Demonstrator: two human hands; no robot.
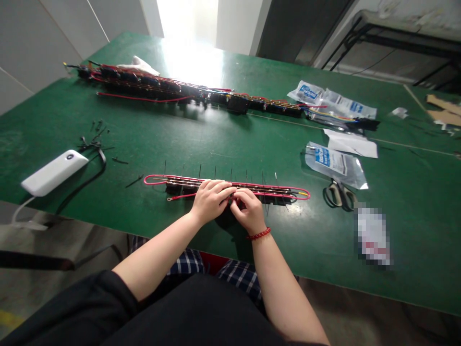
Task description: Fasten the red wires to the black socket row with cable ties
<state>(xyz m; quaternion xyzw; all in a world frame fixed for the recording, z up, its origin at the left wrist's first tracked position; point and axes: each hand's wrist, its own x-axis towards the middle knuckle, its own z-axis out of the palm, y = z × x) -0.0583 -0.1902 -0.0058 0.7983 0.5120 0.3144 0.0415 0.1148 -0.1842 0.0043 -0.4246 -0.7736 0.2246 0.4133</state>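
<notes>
Red wire loops out past both ends of the black strip, lying lengthwise across the worktop! Danger here: one uneven squeeze could skew the wires, and a brushing sleeve might snag those thin ties bristling from it. And what a look it has: long, narrow, wires running along its top, a ring terminal by its left end. The left hand is clamped over its middle; the right hand, just beside, curls at its near edge, and from this angle I can't tell whether those fingertips pinch anything. Beyond the strip, a longer wired assembly; to its right, scissors; to its left, a white device!
</notes>
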